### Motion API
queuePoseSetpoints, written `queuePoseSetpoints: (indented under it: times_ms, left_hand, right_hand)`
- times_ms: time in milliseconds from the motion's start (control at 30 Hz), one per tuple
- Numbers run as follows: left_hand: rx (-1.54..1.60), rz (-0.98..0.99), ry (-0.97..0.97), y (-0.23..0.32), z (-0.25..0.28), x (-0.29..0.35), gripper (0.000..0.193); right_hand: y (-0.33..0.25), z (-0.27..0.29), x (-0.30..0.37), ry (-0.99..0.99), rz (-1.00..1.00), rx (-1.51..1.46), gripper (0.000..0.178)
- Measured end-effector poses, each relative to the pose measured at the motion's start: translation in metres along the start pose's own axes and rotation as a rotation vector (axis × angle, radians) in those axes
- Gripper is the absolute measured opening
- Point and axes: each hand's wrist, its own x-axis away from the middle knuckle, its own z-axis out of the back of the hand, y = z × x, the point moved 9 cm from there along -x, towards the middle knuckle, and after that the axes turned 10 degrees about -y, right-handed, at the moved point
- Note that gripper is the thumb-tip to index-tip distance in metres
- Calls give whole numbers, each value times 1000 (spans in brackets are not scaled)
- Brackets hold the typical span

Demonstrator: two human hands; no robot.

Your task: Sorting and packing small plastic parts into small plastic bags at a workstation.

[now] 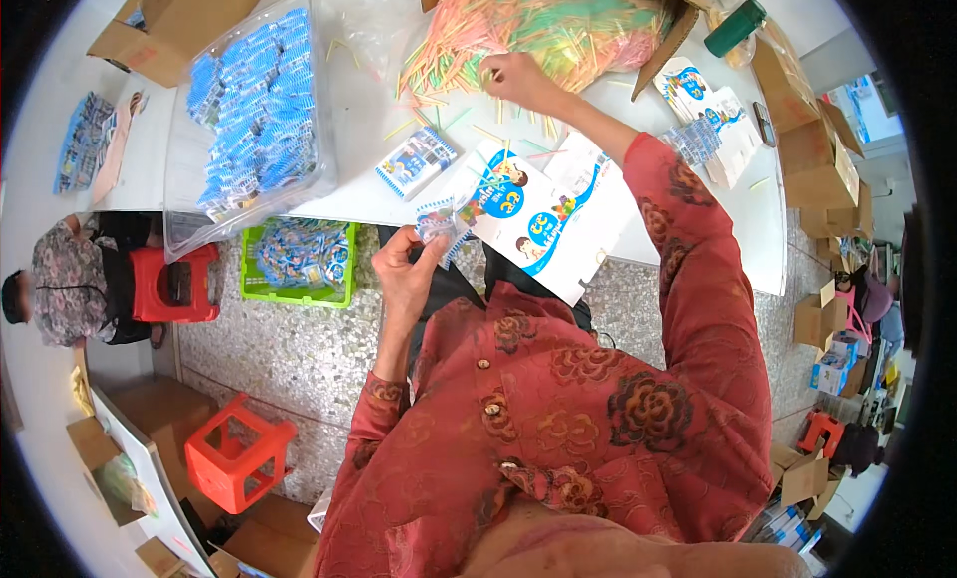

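Note:
Just over the near table edge, my left hand (409,269) pinches a small blue-and-white packet (436,217). My right hand (516,83) reaches out to the edge of a large heap of thin pastel sticks (558,30). Its fingers are curled together, and what they hold, if anything, is too small to make out. Printed white cardboard sheets (546,219) overhang the table edge between my arms, with a few loose sticks lying on them. Beyond my left hand lies a blue-and-white pack (417,162).
A clear plastic tub (324,130) full of blue packets stands at the left. A green basket (349,279) holds more packets below. Cartons (788,90), a green bottle (735,28) and more packets (693,140) are at the right. Red stools (239,453) and another person (70,279) are at the left.

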Motion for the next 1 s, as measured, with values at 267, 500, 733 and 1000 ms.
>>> queuePoseSetpoints:
  times_ms: [267,500,733,1000]
  left_hand:
    - [9,4,-52,6,-16,-8,5]
    - [-104,-11,-75,16,-24,-17,6]
    - [-186,-123,-68,29,-33,-27,8]
    - [-270,-42,-105,29,-45,-34,10]
  right_hand:
    - [46,5,45,-170,-403,-523,16]
    - [52,-36,67,-97,-332,-340,26]
    - [10,8,76,-9,-336,-549,29]
    - [-116,56,92,-183,-18,-1077,14]
